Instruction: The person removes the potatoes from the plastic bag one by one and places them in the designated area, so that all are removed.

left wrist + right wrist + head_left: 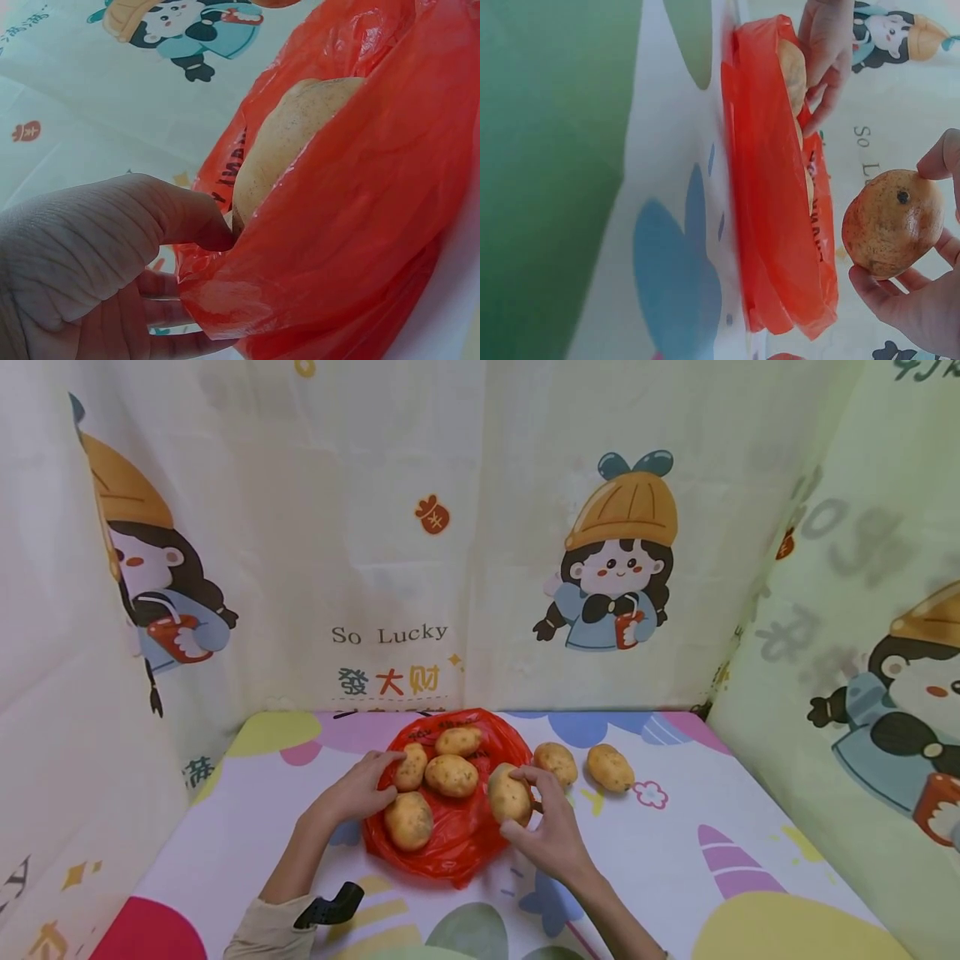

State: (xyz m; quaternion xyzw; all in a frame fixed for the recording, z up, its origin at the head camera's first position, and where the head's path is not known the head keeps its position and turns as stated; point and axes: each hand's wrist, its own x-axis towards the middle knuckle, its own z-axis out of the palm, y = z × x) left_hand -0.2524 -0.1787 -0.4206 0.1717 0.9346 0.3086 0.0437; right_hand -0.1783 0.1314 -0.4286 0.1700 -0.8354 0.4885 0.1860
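A red plastic bag lies spread on the table with its mouth wide, and several potatoes sit inside it. My left hand grips the bag's left rim. In the left wrist view its thumb lies inside the edge, close to a potato, with the other fingers outside. Between thumb and fingertips, my right hand holds a potato over the bag's right side. The right wrist view shows this potato raised apart from the bag.
Two loose potatoes, one nearer the bag and one farther right, rest on the patterned table. Printed cloth hangs behind and along both sides. A black strap is on the left wrist.
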